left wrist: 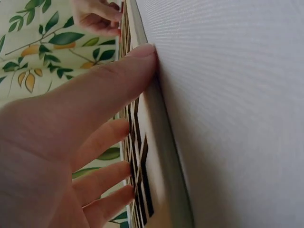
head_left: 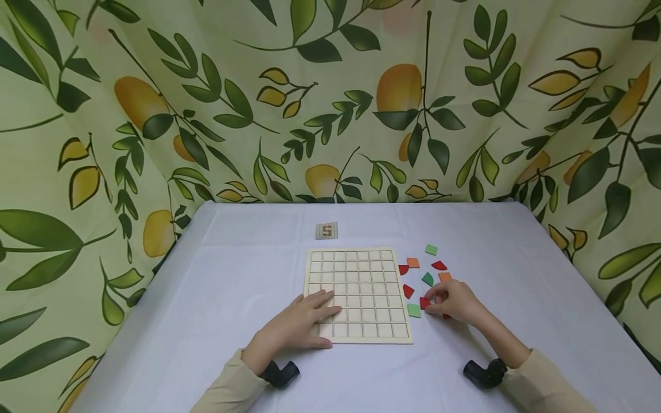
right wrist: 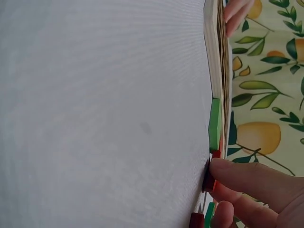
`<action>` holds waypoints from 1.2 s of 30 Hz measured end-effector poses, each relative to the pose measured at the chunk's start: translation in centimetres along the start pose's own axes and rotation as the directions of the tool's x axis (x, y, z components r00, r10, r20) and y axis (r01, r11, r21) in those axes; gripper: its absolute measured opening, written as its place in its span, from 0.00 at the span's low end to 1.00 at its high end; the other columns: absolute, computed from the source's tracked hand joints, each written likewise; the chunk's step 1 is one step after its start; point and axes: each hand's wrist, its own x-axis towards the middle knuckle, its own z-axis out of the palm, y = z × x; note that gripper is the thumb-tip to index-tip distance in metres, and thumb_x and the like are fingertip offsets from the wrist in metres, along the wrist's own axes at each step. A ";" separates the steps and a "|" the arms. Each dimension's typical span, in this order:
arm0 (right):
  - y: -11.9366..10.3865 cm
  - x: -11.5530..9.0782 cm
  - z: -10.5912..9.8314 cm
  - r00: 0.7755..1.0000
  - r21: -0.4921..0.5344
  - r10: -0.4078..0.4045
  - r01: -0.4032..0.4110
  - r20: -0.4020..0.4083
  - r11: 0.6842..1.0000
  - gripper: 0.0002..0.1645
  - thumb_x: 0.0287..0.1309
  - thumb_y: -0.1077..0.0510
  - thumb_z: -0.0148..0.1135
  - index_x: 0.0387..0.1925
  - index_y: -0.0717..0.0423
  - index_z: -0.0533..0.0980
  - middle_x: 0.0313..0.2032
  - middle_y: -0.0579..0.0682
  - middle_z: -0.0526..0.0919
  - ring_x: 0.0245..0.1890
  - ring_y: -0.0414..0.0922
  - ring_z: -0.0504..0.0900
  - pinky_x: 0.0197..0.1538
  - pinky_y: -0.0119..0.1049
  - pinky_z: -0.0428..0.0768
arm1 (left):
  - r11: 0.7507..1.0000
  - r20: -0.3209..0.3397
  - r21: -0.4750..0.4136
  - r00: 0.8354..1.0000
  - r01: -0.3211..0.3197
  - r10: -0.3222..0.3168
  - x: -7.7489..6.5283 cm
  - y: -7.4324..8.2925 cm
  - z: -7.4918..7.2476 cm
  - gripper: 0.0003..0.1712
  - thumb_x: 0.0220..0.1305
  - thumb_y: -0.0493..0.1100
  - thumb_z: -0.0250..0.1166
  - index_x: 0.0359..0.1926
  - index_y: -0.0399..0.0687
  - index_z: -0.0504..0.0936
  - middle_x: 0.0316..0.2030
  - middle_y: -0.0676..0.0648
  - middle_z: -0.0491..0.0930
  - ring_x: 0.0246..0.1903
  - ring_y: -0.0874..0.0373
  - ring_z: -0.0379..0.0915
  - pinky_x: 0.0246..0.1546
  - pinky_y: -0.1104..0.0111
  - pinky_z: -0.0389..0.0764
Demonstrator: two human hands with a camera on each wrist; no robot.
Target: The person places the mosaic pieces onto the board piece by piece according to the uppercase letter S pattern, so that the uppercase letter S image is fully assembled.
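Sleeves and two wrist-worn cameras were seen nearest in the head view, at the lower edge of the white tabletop. The left hand was laid flat, fingers straight and spread, on the near left corner of the wooden grid board. The right hand was curled over a red piece just right of the board, which appeared to be pinched at the fingertips. Other loose pieces were scattered beside it, among them a green square, and a small pattern card was lying beyond the board.

From the left wrist, the left thumb was seen pressed along the board's edge, while the other fingers were spread on the grid.

From the right wrist, the red piece was seen held against the tabletop by the thumb, with the green square just beyond it and touching the board's side.

It was judged that the thin piece could be fumbled as it is lifted, since it lies flat, and that neighbouring pieces could be knocked by the curled fingers. The board could be shifted if the left hand's pressure were eased.
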 end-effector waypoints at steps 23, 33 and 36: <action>-1.5 1.6 -0.3 0.994 0.046 -0.102 0.104 -0.030 0.994 0.13 0.50 0.62 0.76 0.38 0.65 0.85 0.22 0.46 0.71 0.28 0.44 0.69 0.26 0.29 0.65 | 0.991 -0.010 0.131 1.000 -0.003 0.004 0.9 0.8 1.1 0.38 0.64 0.63 0.65 0.72 0.55 0.72 0.76 0.45 0.62 0.76 0.47 0.56 0.71 0.42 0.64; -3.0 2.8 -0.3 0.996 0.061 -0.091 0.092 -0.026 0.994 0.15 0.51 0.63 0.76 0.40 0.67 0.84 0.23 0.48 0.72 0.28 0.44 0.68 0.26 0.30 0.63 | 0.994 0.007 0.103 0.999 -0.042 0.042 0.2 0.6 0.4 0.38 0.66 0.60 0.65 0.72 0.49 0.71 0.75 0.43 0.64 0.75 0.44 0.58 0.73 0.50 0.64; -3.3 3.2 -0.1 0.996 0.065 -0.080 0.082 -0.029 0.995 0.15 0.51 0.63 0.76 0.40 0.67 0.84 0.23 0.48 0.71 0.28 0.44 0.68 0.26 0.30 0.64 | 0.995 0.010 0.093 1.000 -0.025 0.024 0.1 0.5 0.3 0.38 0.66 0.59 0.66 0.72 0.48 0.71 0.74 0.43 0.64 0.74 0.46 0.59 0.72 0.52 0.66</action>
